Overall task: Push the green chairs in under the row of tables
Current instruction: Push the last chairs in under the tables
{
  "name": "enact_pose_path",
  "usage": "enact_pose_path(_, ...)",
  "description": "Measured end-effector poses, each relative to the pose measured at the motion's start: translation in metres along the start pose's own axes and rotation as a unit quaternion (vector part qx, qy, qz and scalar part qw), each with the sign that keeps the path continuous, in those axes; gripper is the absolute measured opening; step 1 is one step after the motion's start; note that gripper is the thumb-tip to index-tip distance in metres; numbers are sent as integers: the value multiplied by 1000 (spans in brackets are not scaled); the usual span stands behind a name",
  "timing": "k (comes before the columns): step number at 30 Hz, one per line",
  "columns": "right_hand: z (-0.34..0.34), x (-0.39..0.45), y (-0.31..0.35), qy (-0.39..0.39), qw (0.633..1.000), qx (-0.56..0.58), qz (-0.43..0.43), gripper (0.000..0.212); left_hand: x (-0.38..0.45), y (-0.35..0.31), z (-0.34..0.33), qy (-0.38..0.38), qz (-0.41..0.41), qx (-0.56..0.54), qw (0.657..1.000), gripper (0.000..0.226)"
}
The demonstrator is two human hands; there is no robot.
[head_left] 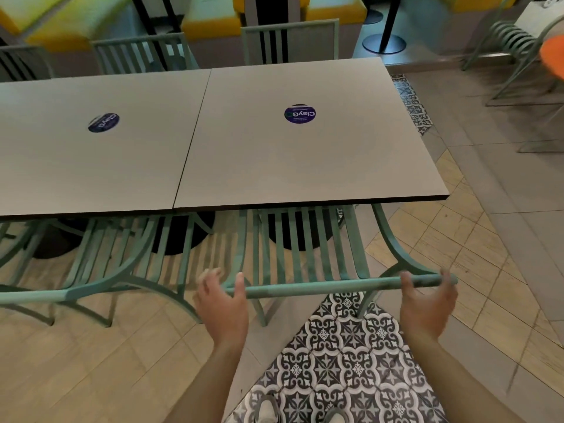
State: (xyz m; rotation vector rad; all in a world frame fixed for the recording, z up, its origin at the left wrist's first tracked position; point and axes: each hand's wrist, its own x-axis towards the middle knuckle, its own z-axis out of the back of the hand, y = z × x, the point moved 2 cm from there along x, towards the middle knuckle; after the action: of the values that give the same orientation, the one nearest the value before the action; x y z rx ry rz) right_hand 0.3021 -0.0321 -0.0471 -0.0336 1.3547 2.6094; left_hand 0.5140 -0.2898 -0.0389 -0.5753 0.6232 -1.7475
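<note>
A green slatted metal chair (320, 257) stands in front of me with its seat under the right-hand grey table (305, 166). My left hand (222, 303) rests on the left end of its top rail, thumb over the bar and fingers loosely spread. Near the rail's right end, my right hand (427, 303) has its thumb on the bar and its fingers curled behind. Neither hand is closed tight around the rail. A second green chair (100, 264) sits to the left, its seat under the left table (85, 166).
More green chairs (290, 41) line the far side of the tables, with yellow benches (210, 29) behind. At the right stand a green chair frame with an orange seat (552, 59) and a black table base (384, 43). Patterned tile floor (345, 346) lies under my feet.
</note>
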Motion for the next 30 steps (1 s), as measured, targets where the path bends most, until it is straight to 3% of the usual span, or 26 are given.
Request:
enact_pose_path(2, -3, 7, 2, -53, 969, 156, -183, 79, 2, 19, 6, -30, 231, -134, 963, 59)
enact_pose_path(4, -7, 22, 2, -38, 926, 242, -286, 80, 3, 28, -2, 22, 397, -280, 874, 66)
enact_pose_path(6, -7, 35, 4, -11, 906, 277, -320, 79, 2, 21, -11, 87, 446, -380, 806, 59)
enact_pose_path(9, -8, 44, 6, -17, 901, 278, -334, 71, 8, 7, -22, 100, 453, -426, 777, 46)
enact_pose_path(18, -10, 38, 14, -27, 901, 262, -346, 66, 17, 11, -23, 87, 479, -430, 761, 43)
enact_pose_path(30, -6, 41, 11, 0, 899, 266, -348, 64, 18, 16, -25, 93, 467, -406, 780, 44)
